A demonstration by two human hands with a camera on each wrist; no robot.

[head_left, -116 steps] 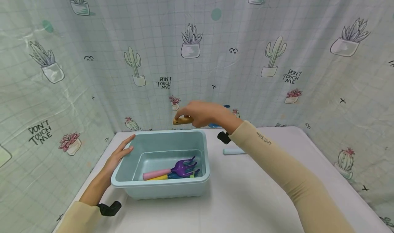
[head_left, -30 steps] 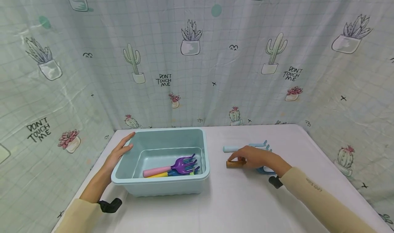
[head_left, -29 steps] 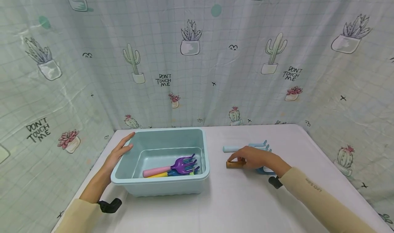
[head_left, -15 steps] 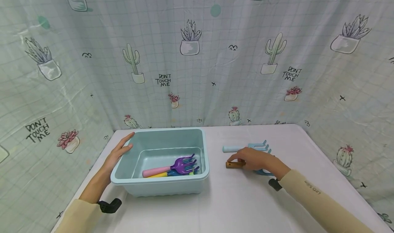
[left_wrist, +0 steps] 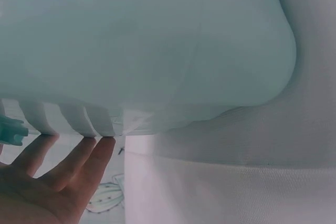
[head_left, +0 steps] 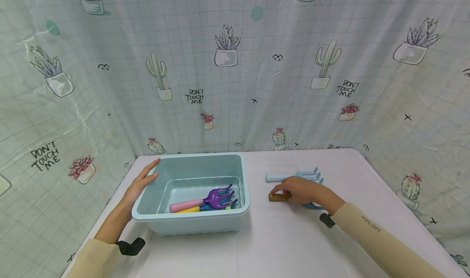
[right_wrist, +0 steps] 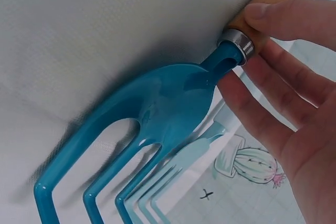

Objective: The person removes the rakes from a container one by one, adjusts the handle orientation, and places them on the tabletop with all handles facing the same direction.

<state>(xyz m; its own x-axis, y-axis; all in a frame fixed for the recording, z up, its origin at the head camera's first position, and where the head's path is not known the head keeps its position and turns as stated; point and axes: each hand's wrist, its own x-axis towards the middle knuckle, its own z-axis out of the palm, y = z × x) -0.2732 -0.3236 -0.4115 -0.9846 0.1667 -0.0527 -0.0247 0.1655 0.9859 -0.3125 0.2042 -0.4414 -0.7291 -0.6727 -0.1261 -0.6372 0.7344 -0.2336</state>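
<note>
My right hand [head_left: 299,189] pinches the wooden handle [head_left: 280,197] of a blue hand rake [right_wrist: 163,98] between thumb and fingers, low over the white table, right of the bin. A metal collar joins handle and head. In the right wrist view its bent tines point away from the hand. A light-blue hand fork [head_left: 277,178] lies just behind it, partly covered by the hand. My left hand [head_left: 137,186] rests on the left rim of the pale blue plastic bin [head_left: 191,214], its fingers fairly straight. In the left wrist view the fingertips [left_wrist: 107,142] touch the bin's ribbed outer side.
Inside the bin lie a purple hand rake with a pink handle [head_left: 187,205], a yellow handle [head_left: 189,209] and other blue and green tool parts, overlapping. A curtain with cactus prints [head_left: 227,106] stands behind the white table [head_left: 286,245] and along both sides.
Since the oldest frame, my right hand has brought the blue rake from above the bin's back edge down to the table's right side. Over the last second it barely shifts. The left hand stays put.
</note>
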